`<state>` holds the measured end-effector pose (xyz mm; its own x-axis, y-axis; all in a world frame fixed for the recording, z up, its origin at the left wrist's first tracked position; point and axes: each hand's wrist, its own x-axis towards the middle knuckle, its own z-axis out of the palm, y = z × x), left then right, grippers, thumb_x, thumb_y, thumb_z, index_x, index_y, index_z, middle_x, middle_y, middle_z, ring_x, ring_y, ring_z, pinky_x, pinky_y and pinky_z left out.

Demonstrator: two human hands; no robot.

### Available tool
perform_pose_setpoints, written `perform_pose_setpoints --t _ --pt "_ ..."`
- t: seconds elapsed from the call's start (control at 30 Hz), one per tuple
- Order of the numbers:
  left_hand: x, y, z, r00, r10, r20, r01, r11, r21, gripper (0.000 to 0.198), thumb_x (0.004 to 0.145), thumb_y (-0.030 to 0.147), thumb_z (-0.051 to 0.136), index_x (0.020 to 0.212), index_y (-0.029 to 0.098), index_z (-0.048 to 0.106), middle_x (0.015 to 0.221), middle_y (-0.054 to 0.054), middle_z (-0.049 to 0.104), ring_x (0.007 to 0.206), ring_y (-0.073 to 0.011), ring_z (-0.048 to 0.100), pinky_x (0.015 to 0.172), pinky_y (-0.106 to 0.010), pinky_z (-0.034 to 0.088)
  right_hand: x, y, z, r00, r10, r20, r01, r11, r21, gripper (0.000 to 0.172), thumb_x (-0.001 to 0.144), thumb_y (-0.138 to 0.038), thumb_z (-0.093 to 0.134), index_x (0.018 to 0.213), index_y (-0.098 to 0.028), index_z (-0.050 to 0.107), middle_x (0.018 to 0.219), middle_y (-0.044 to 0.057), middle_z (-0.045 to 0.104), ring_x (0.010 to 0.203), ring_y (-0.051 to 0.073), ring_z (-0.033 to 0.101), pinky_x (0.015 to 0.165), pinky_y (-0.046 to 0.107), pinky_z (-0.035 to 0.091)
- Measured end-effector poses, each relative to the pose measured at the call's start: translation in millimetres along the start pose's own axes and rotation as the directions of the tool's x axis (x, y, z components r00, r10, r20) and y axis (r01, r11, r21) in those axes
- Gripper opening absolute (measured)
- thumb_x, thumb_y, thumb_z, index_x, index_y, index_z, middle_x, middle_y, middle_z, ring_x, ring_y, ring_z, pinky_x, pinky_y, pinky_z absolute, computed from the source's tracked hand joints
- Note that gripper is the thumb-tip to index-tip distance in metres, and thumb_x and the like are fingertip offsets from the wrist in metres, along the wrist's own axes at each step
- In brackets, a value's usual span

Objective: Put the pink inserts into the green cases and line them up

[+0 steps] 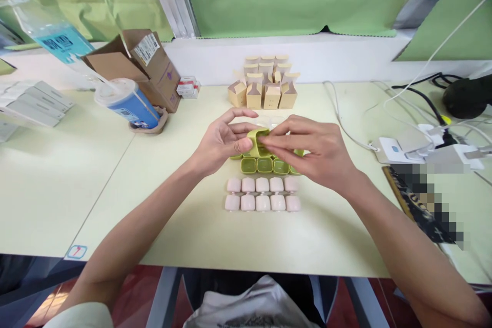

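Note:
Above the middle of the table, my left hand (225,141) grips a small green square cup (253,144) between thumb and fingers, its mouth turned to the right. The fingers of my right hand (307,146) are pinched together and reach into that mouth; whatever they may hold is hidden. Below my hands stand several similar green cups (265,165) in rows, partly covered by the hands. Nearer to me lie two rows of small rounded pale pink pieces (263,203). Behind my hands, something clear and plastic (265,121) shows in part.
Several small open cardboard boxes (272,96) stand by the wall. At left are a brown carton (154,69), a blue cup (138,107) with a lid, a bottle (57,36) and white boxes (34,102). Power strips (423,151) with cables and a dark patterned item (426,205) lie at right.

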<state>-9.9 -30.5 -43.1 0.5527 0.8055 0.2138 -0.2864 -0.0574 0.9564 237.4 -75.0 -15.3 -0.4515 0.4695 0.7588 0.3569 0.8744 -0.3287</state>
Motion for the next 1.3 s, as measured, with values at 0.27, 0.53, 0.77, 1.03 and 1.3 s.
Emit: perform_pose_setpoints --t 0.27,0.53,0.77,1.03,1.3 --pt "-2.9 3.7 -1.8 0.994 -0.077 0.074 0.078 0.997 -0.008 0.076 0.082 0.057 0.101 0.138 0.025 0.061 0.125 -0.015 0.087 0.092 -0.0200 0.084 0.074 -0.026 0.061 -0.5 -5.8 0.1 0.998 -0.057 0.010 0.058 0.985 -0.161 0.016 0.104 -0.012 0.075 0.112 -0.024 0.081 0.100 0.005 0.063 0.080 0.015 0.060 0.062 0.029 0.053" --pt "-2.5 0.2 -3.5 0.995 -0.053 0.087 0.055 0.998 -0.017 0.073 0.083 0.050 0.102 0.139 0.026 0.061 0.123 -0.012 0.087 0.095 -0.0185 0.084 0.082 -0.026 0.064 -2.7 -4.2 3.4 0.998 -0.001 0.056 0.004 0.998 -0.058 0.014 0.106 -0.011 0.073 0.110 -0.022 0.080 0.098 0.003 0.057 0.080 0.014 0.059 0.060 0.027 0.049" --pt "-1.8 -0.5 2.8 0.996 -0.057 0.074 0.059 0.998 -0.019 0.073 0.083 0.052 0.102 0.136 0.024 0.061 0.119 -0.013 0.088 0.097 -0.0202 0.086 0.085 -0.028 0.065 -2.0 -4.5 4.0 0.998 0.056 0.033 -0.054 0.997 -0.053 0.013 0.106 -0.015 0.074 0.104 -0.026 0.081 0.100 0.004 0.062 0.085 0.016 0.064 0.064 0.029 0.054" --pt "-2.8 2.4 4.0 0.993 -0.089 0.083 0.091 0.996 -0.019 0.079 0.082 0.056 0.101 0.141 0.025 0.060 0.120 -0.014 0.088 0.100 -0.0249 0.088 0.088 -0.033 0.067 5.0 -6.8 -6.8 0.922 0.384 0.057 -0.386 0.890 0.244 0.029 0.097 -0.049 0.090 0.110 -0.026 0.081 0.110 0.005 0.074 0.079 0.015 0.067 0.056 0.027 0.054" --pt "-4.2 -3.9 8.3 0.979 -0.148 0.140 0.143 0.989 0.046 0.081 0.081 0.055 0.102 0.144 0.024 0.062 0.114 -0.012 0.089 0.102 -0.0274 0.088 0.090 -0.035 0.065 0.1 -5.3 1.5 0.908 0.367 0.204 -0.400 0.903 0.155 0.002 0.099 -0.024 0.080 0.099 -0.024 0.082 0.101 0.003 0.076 0.070 0.013 0.059 0.063 0.030 0.051"
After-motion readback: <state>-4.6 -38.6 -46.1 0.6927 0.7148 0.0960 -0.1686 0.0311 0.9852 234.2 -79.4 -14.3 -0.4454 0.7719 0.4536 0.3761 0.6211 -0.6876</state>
